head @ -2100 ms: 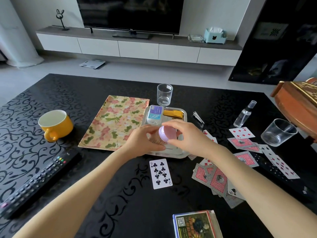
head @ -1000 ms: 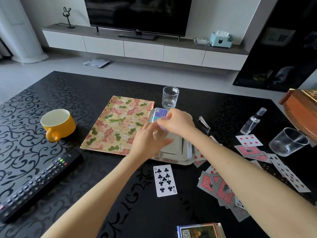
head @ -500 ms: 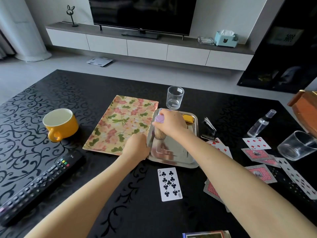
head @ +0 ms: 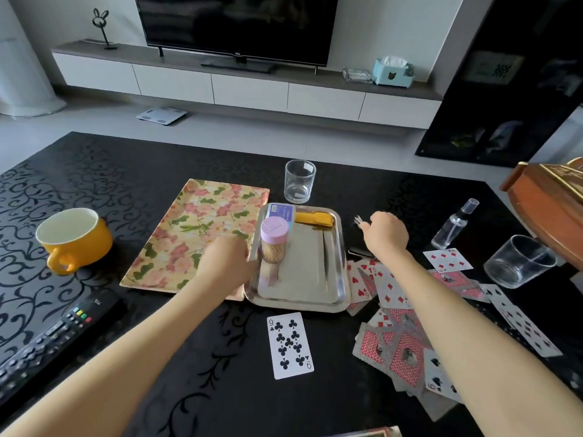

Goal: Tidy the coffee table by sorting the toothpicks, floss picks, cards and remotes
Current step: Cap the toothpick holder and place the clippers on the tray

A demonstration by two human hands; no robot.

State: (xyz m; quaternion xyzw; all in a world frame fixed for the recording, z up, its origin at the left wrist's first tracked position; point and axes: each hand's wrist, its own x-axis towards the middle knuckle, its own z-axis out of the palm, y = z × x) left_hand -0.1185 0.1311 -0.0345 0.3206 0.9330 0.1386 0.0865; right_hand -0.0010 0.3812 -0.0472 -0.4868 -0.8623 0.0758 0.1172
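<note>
Floss picks (head: 358, 221) lie on the table just right of the steel tray (head: 299, 279), at the fingertips of the right hand (head: 386, 233): light, thin, springy plastic, judged best pinched by the handles. Right hand curled; whether it has hold cannot be told. Left hand (head: 225, 263) holds the tray's left rim

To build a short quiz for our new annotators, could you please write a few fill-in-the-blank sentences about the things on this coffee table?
1. The face-up card just in front of the metal tray is the nine of ____.
2. The toothpick jar stands ____ on that tray.
3. The remote lies far to the ____ of that card.

Missing words: clubs; upright; left.
</note>
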